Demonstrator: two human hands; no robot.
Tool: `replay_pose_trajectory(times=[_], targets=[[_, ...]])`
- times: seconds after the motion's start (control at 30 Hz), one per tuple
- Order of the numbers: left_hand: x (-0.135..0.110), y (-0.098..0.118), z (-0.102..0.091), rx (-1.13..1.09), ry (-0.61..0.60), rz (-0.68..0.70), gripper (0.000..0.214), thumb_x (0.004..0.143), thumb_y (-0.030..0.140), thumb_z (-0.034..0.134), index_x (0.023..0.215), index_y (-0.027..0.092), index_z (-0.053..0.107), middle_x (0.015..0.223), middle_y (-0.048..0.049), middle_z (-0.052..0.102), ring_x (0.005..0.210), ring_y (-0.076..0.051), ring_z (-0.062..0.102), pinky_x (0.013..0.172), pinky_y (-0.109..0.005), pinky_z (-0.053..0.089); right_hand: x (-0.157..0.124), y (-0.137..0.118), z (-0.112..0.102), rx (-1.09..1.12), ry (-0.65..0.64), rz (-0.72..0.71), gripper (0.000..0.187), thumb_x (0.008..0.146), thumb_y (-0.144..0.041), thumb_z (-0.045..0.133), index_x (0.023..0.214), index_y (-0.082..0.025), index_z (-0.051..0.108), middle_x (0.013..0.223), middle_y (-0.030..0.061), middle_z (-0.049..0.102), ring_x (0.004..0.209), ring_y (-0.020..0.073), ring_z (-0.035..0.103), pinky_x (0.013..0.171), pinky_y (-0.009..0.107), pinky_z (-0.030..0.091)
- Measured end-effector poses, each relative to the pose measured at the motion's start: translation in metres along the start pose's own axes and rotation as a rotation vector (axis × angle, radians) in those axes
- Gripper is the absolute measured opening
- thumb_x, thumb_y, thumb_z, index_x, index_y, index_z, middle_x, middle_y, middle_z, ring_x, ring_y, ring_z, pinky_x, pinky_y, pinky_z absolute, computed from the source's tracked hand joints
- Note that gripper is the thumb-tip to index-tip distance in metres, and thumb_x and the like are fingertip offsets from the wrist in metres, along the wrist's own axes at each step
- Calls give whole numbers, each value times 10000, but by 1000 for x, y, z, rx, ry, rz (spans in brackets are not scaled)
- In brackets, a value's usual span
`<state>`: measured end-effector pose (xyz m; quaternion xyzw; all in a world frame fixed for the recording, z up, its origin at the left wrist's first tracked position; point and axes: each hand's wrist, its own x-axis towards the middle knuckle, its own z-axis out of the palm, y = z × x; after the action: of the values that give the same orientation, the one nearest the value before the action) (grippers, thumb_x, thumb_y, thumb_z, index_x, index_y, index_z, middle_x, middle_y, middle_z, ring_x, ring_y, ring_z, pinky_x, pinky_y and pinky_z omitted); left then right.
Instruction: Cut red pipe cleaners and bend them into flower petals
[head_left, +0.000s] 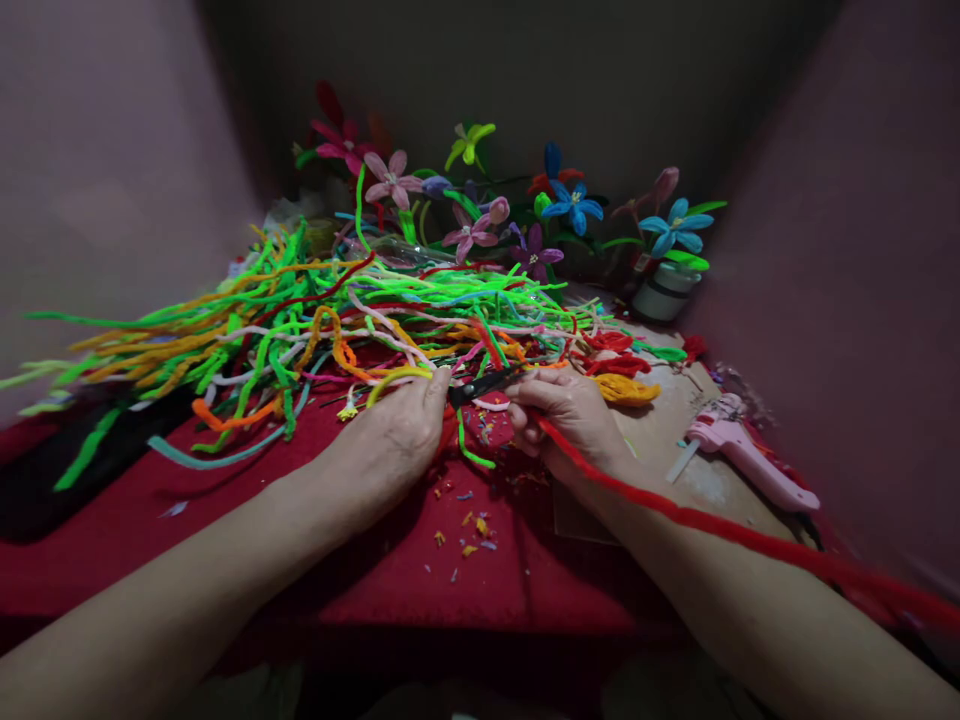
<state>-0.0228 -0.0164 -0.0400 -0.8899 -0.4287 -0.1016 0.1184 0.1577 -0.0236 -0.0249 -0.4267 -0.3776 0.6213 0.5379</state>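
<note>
Watching remotely, I see my left grip [401, 425] clamped on scissors [487, 385], blades toward three o'clock; my right grip [566, 420] pinches a red strand [675, 513] (trailing toward four o'clock) above the counter [360, 590].

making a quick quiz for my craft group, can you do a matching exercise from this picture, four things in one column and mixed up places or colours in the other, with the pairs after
Column one
1. glue gun
2. long red strip
3. jar
4. black tool

Column two
a. below a light-blue flower at the back right
b. between the left hand and the right hand
c. pink, on the right side of the table
d. running from the right hand along the right forearm

Right pairs
1-c, 2-d, 3-a, 4-b
</note>
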Motion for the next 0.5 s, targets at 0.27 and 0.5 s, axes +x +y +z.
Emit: replay_pose_trajectory(times=[0.27,0.5], targets=[[2,-12,9,-187,69,-66,477,837,95,349,1307,21,343,1230,-224,539,1132,-261,541,919,-400,468,0,-3,2,-15,50,-15,64,588,-165,615,620,-159,559,377,-44,525,267,60,340,281,187,257],[-1,-13,20,-240,122,20,550,825,104,371,1365,79,267,1328,-184,467,1235,-240,447,1004,-389,405,4,3,-2,-20,103,-119,55,591,-150,625,632,-151,590,412,-28,574,355,69,451,364,173,310]])
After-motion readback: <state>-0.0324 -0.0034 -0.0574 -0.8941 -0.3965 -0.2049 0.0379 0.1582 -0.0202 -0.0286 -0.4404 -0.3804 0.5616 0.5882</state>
